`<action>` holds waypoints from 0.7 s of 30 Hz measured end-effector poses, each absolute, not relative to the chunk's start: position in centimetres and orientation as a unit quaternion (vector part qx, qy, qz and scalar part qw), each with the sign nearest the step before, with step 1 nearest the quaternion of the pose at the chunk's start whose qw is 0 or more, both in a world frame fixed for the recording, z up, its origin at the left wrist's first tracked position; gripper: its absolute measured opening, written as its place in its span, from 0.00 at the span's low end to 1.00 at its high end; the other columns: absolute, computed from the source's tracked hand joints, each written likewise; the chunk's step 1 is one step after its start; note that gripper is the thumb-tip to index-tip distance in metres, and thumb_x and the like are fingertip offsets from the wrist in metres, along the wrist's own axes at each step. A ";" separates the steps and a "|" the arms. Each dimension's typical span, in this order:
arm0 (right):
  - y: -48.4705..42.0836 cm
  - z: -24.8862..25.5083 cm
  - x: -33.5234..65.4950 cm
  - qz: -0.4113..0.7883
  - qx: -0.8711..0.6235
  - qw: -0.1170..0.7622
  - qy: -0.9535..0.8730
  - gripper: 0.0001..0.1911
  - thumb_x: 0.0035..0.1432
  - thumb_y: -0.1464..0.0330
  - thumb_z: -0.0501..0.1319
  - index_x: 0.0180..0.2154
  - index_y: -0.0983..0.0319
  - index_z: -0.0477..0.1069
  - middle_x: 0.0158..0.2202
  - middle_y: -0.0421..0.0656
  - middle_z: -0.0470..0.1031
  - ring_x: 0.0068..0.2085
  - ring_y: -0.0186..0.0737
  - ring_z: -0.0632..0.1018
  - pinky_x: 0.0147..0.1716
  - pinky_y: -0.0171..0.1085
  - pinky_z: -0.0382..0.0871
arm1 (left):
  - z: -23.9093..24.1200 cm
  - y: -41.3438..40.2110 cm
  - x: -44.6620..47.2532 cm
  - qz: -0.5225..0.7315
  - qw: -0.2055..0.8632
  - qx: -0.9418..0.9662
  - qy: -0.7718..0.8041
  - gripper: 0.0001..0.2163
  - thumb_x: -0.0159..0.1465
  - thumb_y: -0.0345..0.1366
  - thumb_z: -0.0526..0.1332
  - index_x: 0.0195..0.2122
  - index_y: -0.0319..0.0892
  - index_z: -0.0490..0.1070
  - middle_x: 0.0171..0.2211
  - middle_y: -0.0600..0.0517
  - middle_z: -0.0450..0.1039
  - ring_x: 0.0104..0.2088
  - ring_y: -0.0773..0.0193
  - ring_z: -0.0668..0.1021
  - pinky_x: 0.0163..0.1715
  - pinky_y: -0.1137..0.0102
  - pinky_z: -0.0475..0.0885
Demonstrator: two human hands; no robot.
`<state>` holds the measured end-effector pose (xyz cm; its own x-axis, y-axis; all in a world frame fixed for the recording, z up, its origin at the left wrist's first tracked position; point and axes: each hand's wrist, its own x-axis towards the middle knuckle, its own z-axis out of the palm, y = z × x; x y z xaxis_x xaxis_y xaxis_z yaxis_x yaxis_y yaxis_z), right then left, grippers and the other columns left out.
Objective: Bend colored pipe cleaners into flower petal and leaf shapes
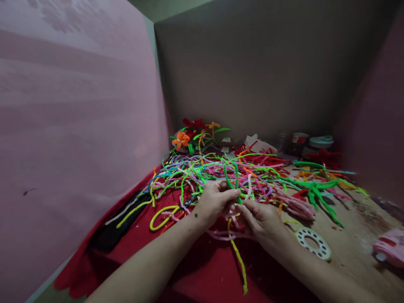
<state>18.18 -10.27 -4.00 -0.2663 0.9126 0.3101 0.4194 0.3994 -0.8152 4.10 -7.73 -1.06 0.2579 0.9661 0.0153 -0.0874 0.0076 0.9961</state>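
Observation:
My left hand (217,198) and my right hand (257,216) meet above the red cloth, their fingertips almost touching. Both are closed in a pinch around a green pipe cleaner (237,174), whose bent loop rises above the fingers. A pale pink pipe cleaner (249,187) stands up just behind the right fingertips. Below the hands a yellow pipe cleaner (238,252) hangs or lies toward me; its upper end is hidden. Behind them spreads a tangled heap of pipe cleaners (202,168) in green, pink, purple and other colours.
Pipe-cleaner flowers (181,140) stand at the back left. A lidded jar (320,143) is at the back right. On the right lie a white ring with holes (312,244) and a pink toy-like object (391,248). Pink wall (78,126) borders the left; red cloth (135,248) covers the front.

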 end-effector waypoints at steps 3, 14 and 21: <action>-10.7 -3.6 18.1 0.270 -0.466 0.399 -0.742 0.17 0.57 0.63 0.51 0.19 0.61 0.61 0.16 0.39 0.61 0.19 0.32 0.61 0.21 0.34 0.50 | -1.2 -7.6 4.0 0.461 0.588 0.528 0.404 0.11 0.51 0.38 0.64 0.20 0.37 0.65 0.11 0.57 0.65 0.09 0.73 0.64 0.09 0.78 0.59; -10.6 -3.2 17.7 0.467 -0.453 0.405 -0.642 0.18 0.55 0.58 0.54 0.19 0.62 0.62 0.15 0.37 0.61 0.18 0.30 0.61 0.17 0.31 0.53 | -1.4 -7.3 3.6 0.482 0.554 0.546 0.403 0.09 0.53 0.38 0.62 0.24 0.38 0.66 0.14 0.58 0.63 0.13 0.75 0.63 0.13 0.78 0.57; -10.4 -2.9 18.0 0.631 -0.405 0.429 -0.504 0.17 0.46 0.56 0.63 0.24 0.64 0.66 0.18 0.38 0.69 0.16 0.27 0.65 0.14 0.27 0.54 | -1.6 -7.4 3.7 0.444 0.598 0.551 0.377 0.09 0.51 0.37 0.65 0.26 0.36 0.69 0.20 0.56 0.67 0.18 0.75 0.68 0.18 0.78 0.61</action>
<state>17.95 -10.36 -2.86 -0.3039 0.9495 -0.0783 -0.1320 -0.1234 -0.9835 3.71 -7.37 -1.56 0.3218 0.9460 0.0380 -0.1155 -0.0007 0.9933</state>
